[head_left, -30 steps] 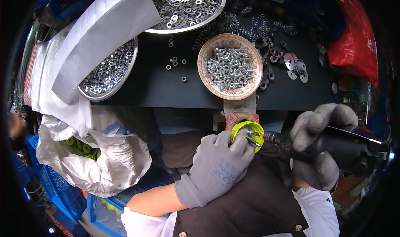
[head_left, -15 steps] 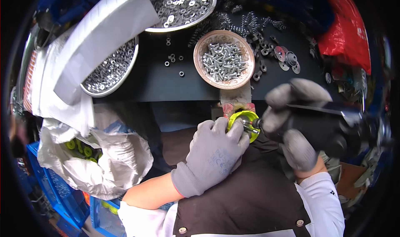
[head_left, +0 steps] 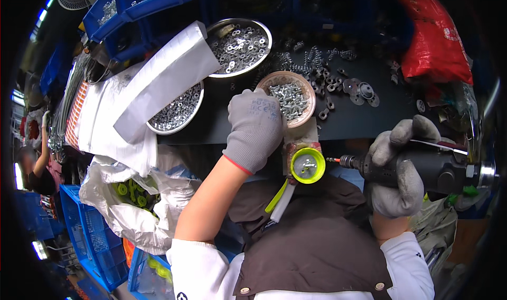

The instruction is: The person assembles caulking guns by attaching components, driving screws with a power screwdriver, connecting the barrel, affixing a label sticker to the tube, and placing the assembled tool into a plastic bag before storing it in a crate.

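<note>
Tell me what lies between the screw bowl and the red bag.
Rightward from the screw bowl, the head view shows dark metal pieces, then round discs; coil springs lie farther back.

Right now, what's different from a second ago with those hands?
The left hand let go of the yellow-green cup and moved up to the left edge of the bowl of screws. The black power driver drew back to the right, its tip now just beside the cup's right rim. The right hand still grips the driver; the cup stays just below the bowl.
</note>
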Tool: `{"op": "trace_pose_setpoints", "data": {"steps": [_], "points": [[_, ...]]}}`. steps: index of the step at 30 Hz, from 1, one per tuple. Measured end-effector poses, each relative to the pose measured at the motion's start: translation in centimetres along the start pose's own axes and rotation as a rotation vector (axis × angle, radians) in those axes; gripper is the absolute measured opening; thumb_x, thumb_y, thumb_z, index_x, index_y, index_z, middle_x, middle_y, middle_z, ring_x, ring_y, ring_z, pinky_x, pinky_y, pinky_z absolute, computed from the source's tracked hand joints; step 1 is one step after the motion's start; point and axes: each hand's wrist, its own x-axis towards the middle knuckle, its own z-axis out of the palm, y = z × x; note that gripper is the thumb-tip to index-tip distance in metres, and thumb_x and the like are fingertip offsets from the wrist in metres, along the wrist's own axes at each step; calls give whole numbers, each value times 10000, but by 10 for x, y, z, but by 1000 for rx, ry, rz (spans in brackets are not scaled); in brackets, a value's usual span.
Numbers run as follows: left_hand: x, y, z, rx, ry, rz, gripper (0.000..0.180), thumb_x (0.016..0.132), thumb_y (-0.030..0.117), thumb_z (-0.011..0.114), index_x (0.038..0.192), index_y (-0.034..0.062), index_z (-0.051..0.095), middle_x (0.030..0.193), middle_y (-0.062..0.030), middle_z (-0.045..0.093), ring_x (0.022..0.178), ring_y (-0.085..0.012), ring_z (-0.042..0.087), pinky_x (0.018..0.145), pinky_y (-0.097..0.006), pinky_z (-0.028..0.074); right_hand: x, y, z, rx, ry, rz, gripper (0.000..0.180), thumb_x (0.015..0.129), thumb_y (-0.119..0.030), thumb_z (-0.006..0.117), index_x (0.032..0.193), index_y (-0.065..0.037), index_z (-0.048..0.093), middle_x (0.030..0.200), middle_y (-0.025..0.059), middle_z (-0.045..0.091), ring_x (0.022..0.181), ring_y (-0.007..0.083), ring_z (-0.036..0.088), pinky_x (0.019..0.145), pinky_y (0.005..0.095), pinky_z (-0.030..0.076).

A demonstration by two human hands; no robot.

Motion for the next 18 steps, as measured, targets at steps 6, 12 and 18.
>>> {"op": "trace_pose_setpoints", "data": {"steps": [6,12,18], "points": [[11,1,9,124,-127,-9,231,792,284,622,755,62,675,821,-118,622,805,-288,620,703,-406,502,-2,-4,-12,-18,50,-158,605,796,-114,626,1349,-52,389,1034,98,546,727,183,598,718,346,479],[9,2,16,-143,127,7,162,767,245,662,797,86,673,866,-103,619,832,-287,613,719,-410,502,-4,4,-12,-13,79,-196,564,777,-114,518,1311,38,419,1028,135,564,716,158,553,679,301,407],[17,-5,25,-208,179,284,166,737,166,684,901,148,693,902,-78,630,862,-283,609,745,-416,503,-7,-4,-12,10,89,-129,593,757,-115,603,1317,-47,419,1013,92,558,716,179,593,699,339,476]]}}
